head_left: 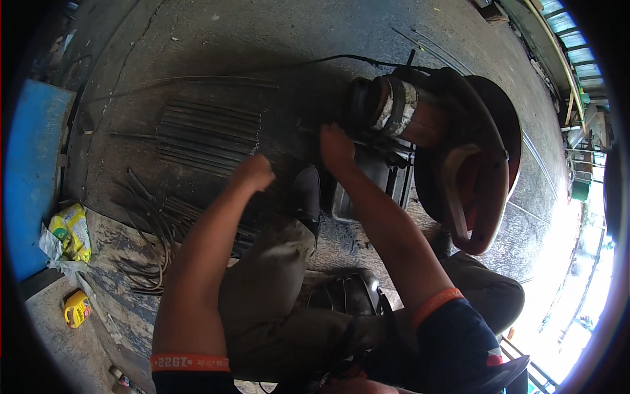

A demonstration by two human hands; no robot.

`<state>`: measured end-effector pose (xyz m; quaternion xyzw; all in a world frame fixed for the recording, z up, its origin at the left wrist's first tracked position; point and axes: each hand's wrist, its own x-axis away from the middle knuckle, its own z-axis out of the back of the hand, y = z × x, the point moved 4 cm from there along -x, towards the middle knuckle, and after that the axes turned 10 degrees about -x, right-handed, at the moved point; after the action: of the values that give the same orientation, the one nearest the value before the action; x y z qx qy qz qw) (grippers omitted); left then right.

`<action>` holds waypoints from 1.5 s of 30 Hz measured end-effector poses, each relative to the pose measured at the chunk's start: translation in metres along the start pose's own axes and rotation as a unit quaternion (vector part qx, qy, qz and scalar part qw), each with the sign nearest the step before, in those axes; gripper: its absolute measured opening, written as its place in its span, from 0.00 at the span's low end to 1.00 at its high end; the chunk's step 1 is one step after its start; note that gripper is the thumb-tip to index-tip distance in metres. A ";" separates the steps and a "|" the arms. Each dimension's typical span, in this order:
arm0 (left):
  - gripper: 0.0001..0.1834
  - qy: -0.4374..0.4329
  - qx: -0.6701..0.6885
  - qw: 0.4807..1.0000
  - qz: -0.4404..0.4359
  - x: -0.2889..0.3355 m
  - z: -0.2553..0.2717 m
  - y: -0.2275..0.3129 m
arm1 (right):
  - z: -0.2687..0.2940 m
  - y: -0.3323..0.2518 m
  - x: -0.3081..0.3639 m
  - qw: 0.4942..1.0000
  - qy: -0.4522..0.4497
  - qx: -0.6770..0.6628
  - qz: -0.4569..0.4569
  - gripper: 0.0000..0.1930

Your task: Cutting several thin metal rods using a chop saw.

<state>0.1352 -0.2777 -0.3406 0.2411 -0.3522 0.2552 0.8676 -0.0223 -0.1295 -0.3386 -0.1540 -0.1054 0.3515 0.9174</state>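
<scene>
My left hand (254,172) is closed beside the near right corner of a row of short dark metal rods (207,138) on the floor. Whatever its fingers may hold is hidden. To the right, my right hand (336,146) is a fist at the left side of a floor-standing cut-off saw (430,118). What it grips, if anything, cannot be made out. The saw has a round motor wrapped with light tape, a big dark round guard and a curved handle (459,190). Its dark base (357,190) lies just nearer than my right wrist.
Bent rods or hoses (147,236) lie left of my left forearm. A black cable (354,58) runs behind the saw. A dark rounded object (348,292) sits between my legs. Farther left are a blue panel (39,171), a yellow bag (75,233) and a yellow container (77,308).
</scene>
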 end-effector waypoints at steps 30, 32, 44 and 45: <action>0.12 0.075 0.755 0.631 -0.162 -0.016 -0.027 0.062 | 0.068 -0.084 0.038 0.912 0.172 -0.364 0.077 0.07; 0.15 0.130 0.485 0.864 -0.021 0.003 -0.006 0.063 | 0.081 -0.081 0.085 0.803 0.155 -0.574 -0.026 0.15; 0.10 0.229 0.584 0.765 -0.149 0.192 0.063 0.056 | 0.070 -0.094 0.249 0.441 -0.212 -0.851 -0.191 0.17; 0.10 0.236 0.579 0.766 -0.153 0.212 0.067 0.065 | 0.086 -0.101 0.253 0.385 -0.220 -0.875 -0.195 0.17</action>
<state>0.1946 -0.2106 -0.1270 0.6802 0.1199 0.3232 0.6469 0.1985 -0.0121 -0.2011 -0.7640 -0.5799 -0.1018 0.2641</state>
